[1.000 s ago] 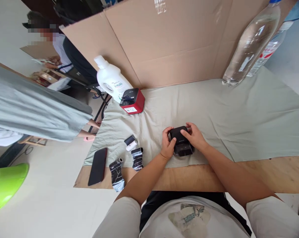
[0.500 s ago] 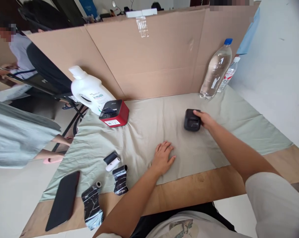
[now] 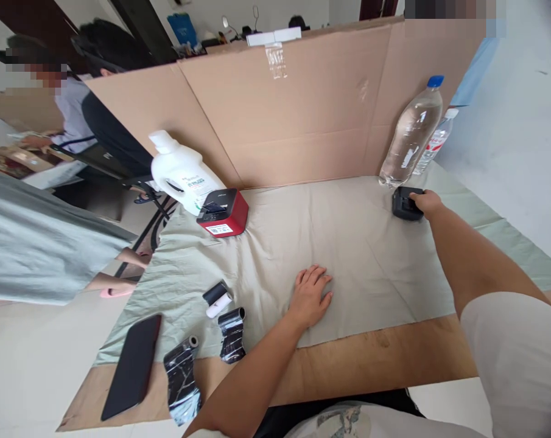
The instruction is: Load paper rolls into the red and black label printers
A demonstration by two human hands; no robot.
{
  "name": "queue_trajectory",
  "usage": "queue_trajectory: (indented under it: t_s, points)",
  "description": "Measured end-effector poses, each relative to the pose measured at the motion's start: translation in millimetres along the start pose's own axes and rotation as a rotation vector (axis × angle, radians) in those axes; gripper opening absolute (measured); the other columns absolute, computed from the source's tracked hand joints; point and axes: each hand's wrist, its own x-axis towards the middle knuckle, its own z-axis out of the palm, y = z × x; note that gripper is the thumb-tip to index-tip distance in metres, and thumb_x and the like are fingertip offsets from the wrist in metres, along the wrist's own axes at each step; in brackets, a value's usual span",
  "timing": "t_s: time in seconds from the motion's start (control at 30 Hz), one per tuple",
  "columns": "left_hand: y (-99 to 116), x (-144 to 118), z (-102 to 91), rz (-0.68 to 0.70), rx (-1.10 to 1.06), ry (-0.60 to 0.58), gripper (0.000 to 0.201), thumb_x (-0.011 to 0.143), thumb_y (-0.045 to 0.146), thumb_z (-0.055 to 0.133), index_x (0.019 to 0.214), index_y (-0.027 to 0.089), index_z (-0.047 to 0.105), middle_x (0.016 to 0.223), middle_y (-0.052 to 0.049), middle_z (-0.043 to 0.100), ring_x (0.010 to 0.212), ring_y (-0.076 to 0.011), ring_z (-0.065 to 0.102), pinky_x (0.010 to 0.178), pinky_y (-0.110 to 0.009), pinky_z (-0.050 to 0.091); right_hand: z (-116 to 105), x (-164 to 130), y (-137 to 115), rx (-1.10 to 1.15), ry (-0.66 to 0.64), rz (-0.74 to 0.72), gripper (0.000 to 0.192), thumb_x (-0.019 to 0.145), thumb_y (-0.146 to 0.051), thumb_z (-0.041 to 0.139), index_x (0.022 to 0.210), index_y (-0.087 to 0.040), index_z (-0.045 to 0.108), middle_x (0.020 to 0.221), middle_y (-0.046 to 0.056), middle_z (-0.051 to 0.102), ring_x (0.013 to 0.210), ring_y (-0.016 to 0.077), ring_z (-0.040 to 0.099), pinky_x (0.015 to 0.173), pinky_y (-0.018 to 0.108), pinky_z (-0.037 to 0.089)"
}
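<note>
Well, from where I'm standing, the right hand (image 3: 427, 204) is pinching a black boxy device (image 3: 403, 205) in its grip, just in front of the large clear bottle (image 3: 411, 137). The left hand (image 3: 309, 297) is lying palm-down on the pale cloth (image 3: 352, 249) over the bench (image 3: 385, 353), its grip loosely spread. A red-and-black box (image 3: 232, 214) is standing beside a white jug (image 3: 184, 170).

The right fingers (image 3: 418, 197) partly cover the black device (image 3: 403, 208), and the tall bottle (image 3: 413, 135) the small bottle (image 3: 439, 137).
</note>
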Motion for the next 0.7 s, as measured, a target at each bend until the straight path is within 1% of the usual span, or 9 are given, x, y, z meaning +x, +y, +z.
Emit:
queue_trajectory:
  t_s: [0.1, 0.2, 0.27, 0.33, 0.43, 0.5, 0.57, 0.63, 0.7]
  points:
    - [5, -1, -0.4, -0.020, -0.028, -0.011, 0.036, 0.085, 0.025, 0.060, 0.121, 0.025, 0.064, 0.141, -0.009, 0.057, 0.142, -0.0304, 0.040, 0.118, -0.057, 0.026, 5, -19, -11, -0.100, 0.065, -0.060, 0.058, 0.090, -0.025, 0.061, 0.133, 0.012, 0.047, 0.135, 0.043, 0.045, 0.132, 0.0325, 0.043, 0.097, 0.045, 0.031]
    - [5, 0, 3.8, -0.046, -0.109, -0.014, 0.037, 0.082, 0.024, 0.064, 0.119, 0.024, 0.064, 0.142, -0.010, 0.056, 0.143, -0.0314, 0.040, 0.121, -0.058, 0.022, 32, -60, -21, -0.161, 0.082, -0.343, 0.059, 0.088, -0.021, 0.063, 0.138, 0.006, 0.045, 0.145, 0.038, 0.039, 0.143, 0.0338, 0.030, 0.109, 0.047, 0.023]
    - [-3, 7, 2.7, -0.093, -0.253, -0.017, 0.040, 0.080, 0.027, 0.068, 0.119, 0.024, 0.063, 0.139, -0.011, 0.058, 0.138, -0.0314, 0.045, 0.119, -0.057, 0.027, 61, -102, -21, -0.129, -0.046, -0.580, 0.053, 0.084, -0.021, 0.066, 0.131, -0.002, 0.053, 0.136, 0.031, 0.053, 0.134, 0.0337, 0.043, 0.109, 0.048, 0.029]
    - [-20, 18, -10.4, -0.211, -0.416, 0.028, 0.044, 0.080, 0.033, 0.070, 0.122, 0.024, 0.060, 0.133, -0.012, 0.061, 0.129, -0.0311, 0.054, 0.112, -0.055, 0.039, 91, -154, -11, -0.014, -0.261, -0.673, 0.047, 0.082, -0.028, 0.066, 0.126, -0.012, 0.058, 0.122, 0.023, 0.063, 0.115, 0.0320, 0.058, 0.099, 0.049, 0.043]
    - [-58, 40, -59.2, -0.424, -0.390, 0.348, 0.057, 0.075, 0.040, 0.076, 0.125, 0.021, 0.054, 0.131, -0.016, 0.058, 0.128, -0.0336, 0.053, 0.110, -0.054, 0.040, 125, -225, 14, 0.132, -0.545, -0.669, 0.036, 0.083, -0.035, 0.060, 0.116, -0.022, 0.061, 0.109, 0.014, 0.068, 0.092, 0.0269, 0.067, 0.080, 0.045, 0.055]
    - [-85, 55, -103.5, -0.500, -0.187, 0.635, 0.071, 0.069, 0.040, 0.081, 0.129, 0.020, 0.049, 0.141, -0.018, 0.048, 0.140, -0.0362, 0.040, 0.118, -0.055, 0.027, 134, -257, 26, 0.156, -0.574, -0.743, 0.028, 0.083, -0.034, 0.057, 0.108, -0.023, 0.064, 0.106, 0.013, 0.068, 0.090, 0.0258, 0.067, 0.081, 0.045, 0.056]
    - [-110, 67, -145.0, -0.677, -0.007, 0.807, 0.083, 0.069, 0.043, 0.082, 0.137, 0.021, 0.041, 0.153, -0.020, 0.033, 0.148, -0.0372, 0.025, 0.121, -0.056, 0.019, 136, -272, 32, 0.137, -0.580, -0.854, 0.024, 0.083, -0.033, 0.055, 0.103, -0.024, 0.066, 0.105, 0.011, 0.069, 0.093, 0.0261, 0.067, 0.086, 0.047, 0.056]
    - [-131, 76, -175.3, -0.883, 0.075, 0.826, 0.096, 0.068, 0.051, 0.082, 0.144, 0.021, 0.031, 0.160, -0.021, 0.021, 0.152, -0.0384, 0.015, 0.120, -0.057, 0.019, 133, -276, 32, 0.106, -0.589, -0.914, 0.022, 0.084, -0.032, 0.054, 0.100, -0.024, 0.067, 0.102, 0.010, 0.071, 0.094, 0.0266, 0.067, 0.088, 0.049, 0.055]
    - [-146, 82, -191.5, -1.018, 0.069, 0.764, 0.109, 0.065, 0.057, 0.081, 0.149, 0.022, 0.023, 0.163, -0.021, 0.013, 0.153, -0.0399, 0.010, 0.119, -0.059, 0.020, 130, -274, 29, 0.091, -0.593, -0.907, 0.021, 0.085, -0.030, 0.052, 0.097, -0.024, 0.068, 0.099, 0.010, 0.072, 0.094, 0.0263, 0.067, 0.089, 0.049, 0.055]
